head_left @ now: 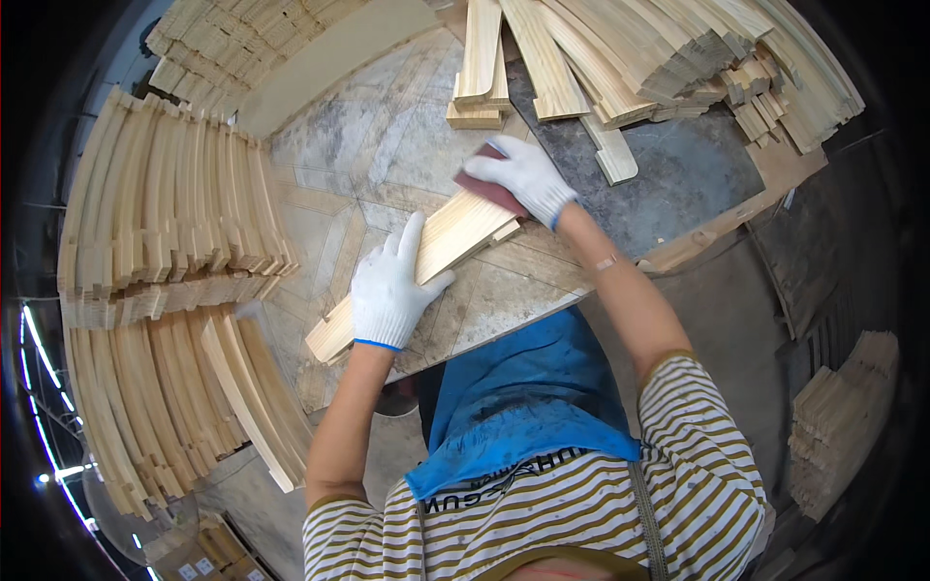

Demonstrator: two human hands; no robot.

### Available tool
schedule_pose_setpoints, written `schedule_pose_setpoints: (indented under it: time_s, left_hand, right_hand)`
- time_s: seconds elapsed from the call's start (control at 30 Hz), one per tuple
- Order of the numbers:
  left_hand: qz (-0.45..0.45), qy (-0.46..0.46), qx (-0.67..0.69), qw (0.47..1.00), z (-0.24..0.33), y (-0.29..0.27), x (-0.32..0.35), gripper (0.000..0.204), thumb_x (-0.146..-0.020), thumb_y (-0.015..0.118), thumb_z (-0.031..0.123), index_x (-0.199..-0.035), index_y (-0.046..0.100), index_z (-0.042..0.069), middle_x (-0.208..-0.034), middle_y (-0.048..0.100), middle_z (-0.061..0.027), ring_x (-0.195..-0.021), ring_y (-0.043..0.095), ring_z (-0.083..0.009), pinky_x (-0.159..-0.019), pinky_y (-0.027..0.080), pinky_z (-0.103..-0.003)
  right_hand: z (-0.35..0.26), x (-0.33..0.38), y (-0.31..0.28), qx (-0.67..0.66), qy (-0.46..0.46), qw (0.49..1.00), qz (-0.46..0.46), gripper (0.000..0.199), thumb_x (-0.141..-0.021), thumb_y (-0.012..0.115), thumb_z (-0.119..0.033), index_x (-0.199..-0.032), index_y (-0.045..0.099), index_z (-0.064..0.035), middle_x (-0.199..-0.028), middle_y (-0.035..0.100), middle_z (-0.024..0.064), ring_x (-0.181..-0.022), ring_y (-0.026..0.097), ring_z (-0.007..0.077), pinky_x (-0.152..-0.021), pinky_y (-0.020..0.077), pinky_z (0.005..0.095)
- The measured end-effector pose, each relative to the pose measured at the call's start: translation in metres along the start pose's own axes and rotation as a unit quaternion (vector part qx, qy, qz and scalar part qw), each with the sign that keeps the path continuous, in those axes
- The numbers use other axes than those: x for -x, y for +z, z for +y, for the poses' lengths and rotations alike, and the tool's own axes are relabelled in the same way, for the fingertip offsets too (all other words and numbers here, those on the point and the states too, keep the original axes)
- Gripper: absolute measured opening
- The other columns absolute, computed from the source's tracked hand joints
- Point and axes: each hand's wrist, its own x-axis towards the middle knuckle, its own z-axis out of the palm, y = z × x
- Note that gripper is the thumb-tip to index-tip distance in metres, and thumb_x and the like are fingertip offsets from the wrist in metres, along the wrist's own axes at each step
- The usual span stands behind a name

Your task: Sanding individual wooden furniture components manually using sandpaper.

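Note:
A pale wooden board lies slantwise on the worn worktable, a stepped edge showing near its upper right end. My left hand, in a white knit glove with a blue cuff, straddles the board's lower part. Its fingers reach over the far side, and the thumb sticks out past the near side. Also gloved, my right hand grips a red-brown piece of sandpaper against the board's upper right end. Slight motion blur softens the sandpaper, and the glove covers part of it.
Tall stacks of wooden pieces line the left side, with more wood behind. Loose notched boards lie along the table's far edge, beside a large pile. Another stack stands low on the right.

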Motion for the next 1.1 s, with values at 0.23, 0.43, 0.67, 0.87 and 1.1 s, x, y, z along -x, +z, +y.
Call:
schedule_pose_setpoints:
  time_s: [0.23,0.43,0.67,0.87,1.1]
  left_hand:
    - [-0.011,-0.036,-0.011,0.999,0.009,-0.003,-0.001,0.08,-0.07,0.075,0.038,-0.138,0.042,0.013,-0.113,0.06,-0.0138,-0.099,0.059,-0.0328,-0.082,0.05,-0.042]
    - [0.048,-0.017,-0.012,0.999,0.003,0.002,0.004,0.08,-0.07,0.075,0.038,-0.139,0.041,0.017,-0.11,0.062,-0.0122,-0.098,0.06,-0.0327,-0.081,0.05,-0.042]
    - [0.031,0.028,0.087,0.995,0.007,-0.041,-0.006,0.047,-0.081,0.066,0.033,-0.121,0.06,0.012,-0.102,0.063,-0.0145,-0.091,0.062,-0.0319,-0.082,0.049,-0.038]
    - [-0.048,0.043,-0.04,0.997,-0.019,-0.024,-0.017,0.056,-0.08,0.065,0.046,-0.124,0.057,0.012,-0.118,0.06,-0.017,-0.104,0.059,-0.0351,-0.086,0.048,-0.041]
    - [-0.045,0.009,0.002,0.999,-0.006,-0.004,0.0,0.086,-0.066,0.076,0.05,-0.136,0.042,0.014,-0.118,0.061,-0.0152,-0.105,0.059,-0.0338,-0.084,0.05,-0.043]
  right_hand:
    - [0.008,-0.017,0.007,-0.076,0.041,0.996,0.004,0.047,-0.082,0.069,-0.04,-0.101,0.061,0.0022,-0.089,0.065,0.0082,-0.079,0.059,0.0121,-0.07,0.0482,0.0272]
    - [0.018,0.083,-0.015,0.061,0.057,0.996,0.016,0.04,-0.084,0.068,-0.033,-0.105,0.062,0.0005,-0.094,0.065,0.006,-0.083,0.059,0.0119,-0.075,0.0477,0.0257]
    - [0.035,0.094,-0.044,-0.241,0.037,0.96,0.139,0.027,-0.089,0.066,-0.027,-0.101,0.062,-0.003,-0.09,0.063,0.0005,-0.077,0.056,0.0068,-0.069,0.0459,0.0218]
    - [0.016,0.081,-0.03,-0.236,0.05,0.962,0.131,0.028,-0.089,0.066,-0.03,-0.102,0.062,-0.0054,-0.088,0.064,0.0001,-0.075,0.056,0.0055,-0.067,0.0452,0.0203]
    - [0.009,0.061,-0.007,-0.129,0.004,0.988,0.08,0.038,-0.084,0.069,-0.027,-0.108,0.062,0.0009,-0.1,0.066,0.0087,-0.089,0.06,0.0149,-0.081,0.0472,0.0278]
